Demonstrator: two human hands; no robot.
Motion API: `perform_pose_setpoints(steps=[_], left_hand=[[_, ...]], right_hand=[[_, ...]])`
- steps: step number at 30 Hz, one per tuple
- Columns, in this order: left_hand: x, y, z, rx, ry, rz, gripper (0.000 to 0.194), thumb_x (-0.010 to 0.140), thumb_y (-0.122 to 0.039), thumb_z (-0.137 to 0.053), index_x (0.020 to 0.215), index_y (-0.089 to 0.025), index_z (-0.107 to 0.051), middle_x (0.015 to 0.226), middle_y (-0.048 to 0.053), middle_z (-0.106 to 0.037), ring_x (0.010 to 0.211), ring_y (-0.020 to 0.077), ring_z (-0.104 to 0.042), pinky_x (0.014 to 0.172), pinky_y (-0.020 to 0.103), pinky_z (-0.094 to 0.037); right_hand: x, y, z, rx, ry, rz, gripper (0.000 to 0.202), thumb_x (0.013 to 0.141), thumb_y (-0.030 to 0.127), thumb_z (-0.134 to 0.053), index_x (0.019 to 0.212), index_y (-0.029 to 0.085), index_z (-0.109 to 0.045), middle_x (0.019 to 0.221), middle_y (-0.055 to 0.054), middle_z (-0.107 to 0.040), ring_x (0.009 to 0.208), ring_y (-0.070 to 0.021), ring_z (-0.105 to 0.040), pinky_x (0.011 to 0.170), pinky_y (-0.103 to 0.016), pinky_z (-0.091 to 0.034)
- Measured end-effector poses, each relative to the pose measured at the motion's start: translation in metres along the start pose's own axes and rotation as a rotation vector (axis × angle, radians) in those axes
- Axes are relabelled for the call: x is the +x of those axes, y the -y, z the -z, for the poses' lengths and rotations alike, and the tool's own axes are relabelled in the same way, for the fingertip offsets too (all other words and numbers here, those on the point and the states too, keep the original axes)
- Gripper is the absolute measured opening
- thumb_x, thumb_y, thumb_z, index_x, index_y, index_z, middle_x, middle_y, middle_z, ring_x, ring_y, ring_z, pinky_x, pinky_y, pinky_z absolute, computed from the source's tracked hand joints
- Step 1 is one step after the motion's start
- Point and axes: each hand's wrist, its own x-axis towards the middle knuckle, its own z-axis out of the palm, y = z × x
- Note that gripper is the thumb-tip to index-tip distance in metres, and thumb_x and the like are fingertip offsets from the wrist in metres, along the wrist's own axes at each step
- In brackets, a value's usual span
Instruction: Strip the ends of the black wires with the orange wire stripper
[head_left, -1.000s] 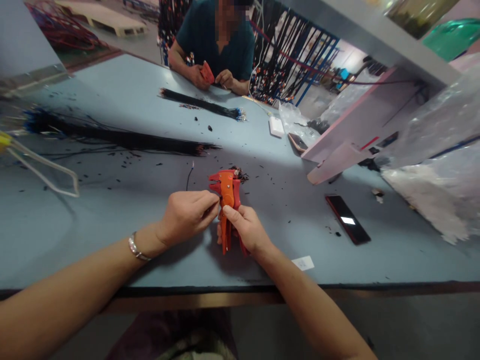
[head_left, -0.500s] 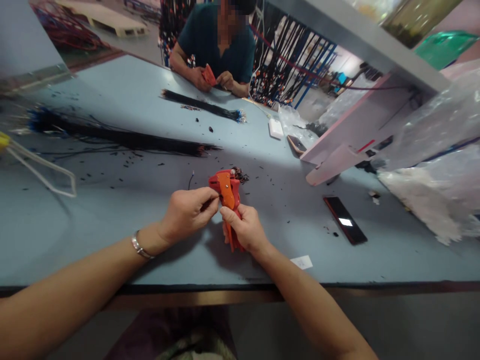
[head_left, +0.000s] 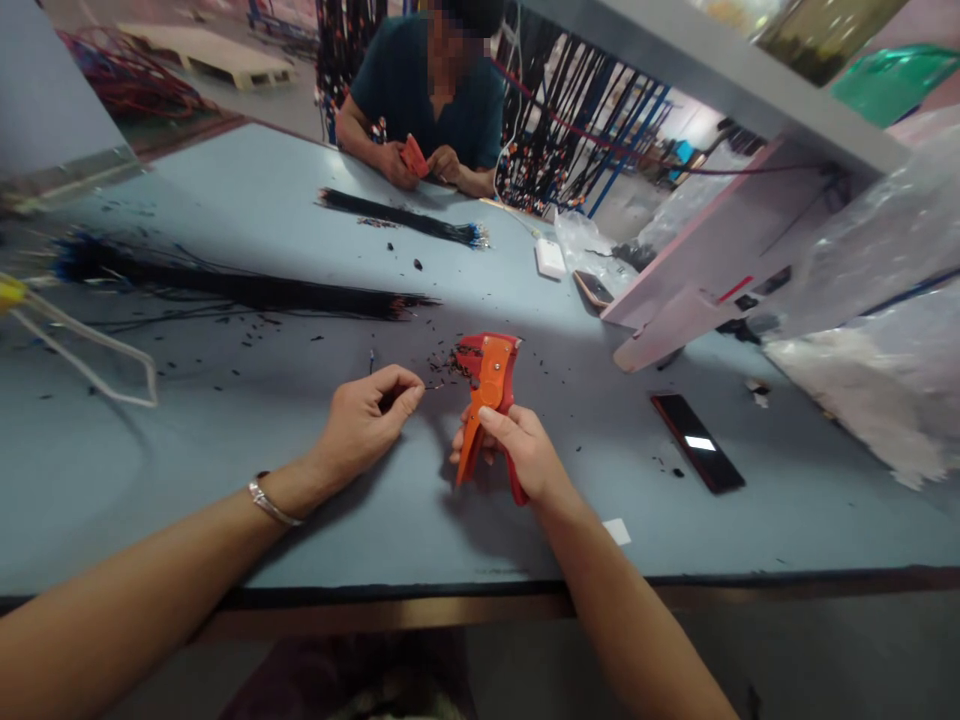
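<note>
My right hand [head_left: 514, 450] grips a red and orange wire stripper [head_left: 495, 375] by its handles, which are spread apart, with the jaws pointing left. To its left, my left hand [head_left: 375, 415] pinches a thin black wire [head_left: 435, 386] between thumb and fingertips. The wire's end sticks out toward the stripper and stands clear of the jaws. Small dark insulation scraps [head_left: 457, 358] lie behind and beside the tool's head. A long bundle of black wires [head_left: 262, 290] rests farther back on the grey table [head_left: 315, 540].
Across the table a co-worker [head_left: 427, 100] holds another red tool [head_left: 413, 157] near a second wire bundle [head_left: 397, 215]. A phone [head_left: 697, 442] lies at right, by a white upright panel [head_left: 697, 240]. A white wire-frame handle [head_left: 90, 345] stands at left.
The stripper has moved right and its handles have spread. My left hand has drawn back left, and the wire end has come out of the jaws.
</note>
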Motion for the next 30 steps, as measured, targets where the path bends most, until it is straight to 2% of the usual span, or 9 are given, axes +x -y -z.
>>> perform_pose_setpoints(steps=[3,6,9,12,16,19,23,27,30], left_hand=[[0.002,0.000,0.001,-0.074,-0.023,0.053,0.015,0.086,-0.026,-0.056,0.076,-0.018,-0.064,0.065,-0.001,-0.064,0.058,0.0110,-0.054,0.054,0.020,-0.043],[0.004,0.001,0.003,-0.179,-0.049,0.206,0.015,0.084,-0.030,-0.059,0.076,-0.018,-0.065,0.069,-0.001,-0.063,0.063,0.0123,-0.054,0.059,0.022,-0.044],[0.007,0.005,0.004,-0.286,-0.068,0.355,0.016,0.083,-0.033,-0.060,0.078,-0.018,-0.064,0.066,-0.003,-0.057,0.060,0.0111,-0.049,0.058,0.022,-0.040],[0.009,0.009,0.005,-0.360,-0.089,0.390,0.016,0.080,-0.034,-0.062,0.078,-0.018,-0.064,0.062,-0.004,-0.052,0.057,0.0105,-0.044,0.056,0.023,-0.036],[0.008,0.006,0.007,-0.321,-0.058,0.355,0.015,0.079,-0.034,-0.063,0.079,-0.018,-0.065,0.064,-0.004,-0.053,0.057,0.0108,-0.044,0.056,0.024,-0.036],[0.007,0.002,0.009,-0.263,-0.046,0.323,0.015,0.079,-0.033,-0.062,0.079,-0.018,-0.065,0.067,-0.002,-0.057,0.059,0.0112,-0.045,0.058,0.024,-0.038],[0.006,0.000,0.011,-0.345,0.043,0.322,0.017,0.079,-0.035,-0.064,0.079,-0.018,-0.066,0.069,-0.001,-0.060,0.060,0.0119,-0.048,0.057,0.023,-0.040],[0.006,0.001,0.014,-0.588,0.282,0.302,0.020,0.078,-0.037,-0.070,0.072,-0.018,-0.068,0.098,0.007,-0.070,0.086,0.0197,-0.063,0.075,0.029,-0.050],[0.004,-0.001,0.015,-0.745,0.407,0.315,0.020,0.078,-0.034,-0.072,0.071,-0.017,-0.066,0.082,0.006,-0.069,0.077,0.0186,-0.066,0.073,0.031,-0.053]], right_hand=[[-0.003,0.004,0.010,-0.252,-0.149,0.114,0.034,0.084,0.049,-0.057,0.088,0.016,-0.059,0.072,-0.005,-0.068,0.063,-0.0177,-0.065,0.056,-0.026,-0.042],[-0.006,0.007,0.017,-0.622,-0.332,0.267,0.024,0.081,0.041,-0.060,0.088,0.018,-0.062,0.064,0.001,-0.062,0.058,-0.0144,-0.056,0.060,-0.027,-0.041],[-0.008,0.010,0.019,-0.786,-0.316,0.345,0.020,0.077,0.036,-0.064,0.087,0.019,-0.064,0.063,0.003,-0.058,0.056,-0.0122,-0.048,0.060,-0.027,-0.038],[-0.009,0.012,0.016,-0.571,-0.190,0.307,0.019,0.076,0.034,-0.065,0.087,0.019,-0.063,0.066,0.002,-0.058,0.058,-0.0128,-0.050,0.061,-0.028,-0.040],[-0.008,0.008,0.007,0.106,0.024,0.178,0.027,0.080,0.038,-0.061,0.099,0.018,-0.061,0.081,-0.003,-0.065,0.071,-0.0193,-0.064,0.066,-0.033,-0.049],[-0.007,0.001,0.000,0.449,0.208,0.087,0.034,0.074,0.030,-0.062,0.106,0.018,-0.059,0.090,-0.004,-0.065,0.082,-0.0220,-0.067,0.080,-0.041,-0.052],[-0.004,-0.007,-0.005,0.617,0.414,-0.028,0.050,0.063,0.019,-0.061,0.112,0.018,-0.056,0.093,-0.003,-0.063,0.083,-0.0211,-0.066,0.082,-0.043,-0.054],[-0.002,-0.011,-0.010,0.665,0.507,-0.104,0.055,0.060,0.012,-0.057,0.114,0.020,-0.054,0.093,-0.002,-0.063,0.086,-0.0214,-0.066,0.083,-0.046,-0.055],[-0.001,-0.014,-0.014,0.631,0.548,-0.156,0.053,0.057,0.007,-0.055,0.109,0.018,-0.056,0.092,-0.003,-0.066,0.087,-0.0228,-0.067,0.080,-0.045,-0.057]])
